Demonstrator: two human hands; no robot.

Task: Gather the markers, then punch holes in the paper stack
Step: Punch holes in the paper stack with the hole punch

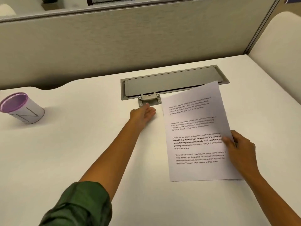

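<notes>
Green rolled sleeve [78,204], left hand [143,112]: fingers lying released, reaching for grey metal hole punch [149,100] near far edge of counter [81,144]; right hand [241,147]: fingers pinching white printed paper stack [195,132], likely presenting it for punching.

The left hand [144,112] covers the near edge of the punch [149,98]; whether they touch cannot be told. The right hand [241,147] has its fingers hidden under the paper [195,128], with only the thumb showing on top. The paper's upper corner hides part of the grey lid [171,82], and its upper lines blur. What the cup [24,110] holds cannot be told. The sleeve [78,206] runs off the bottom edge.
</notes>
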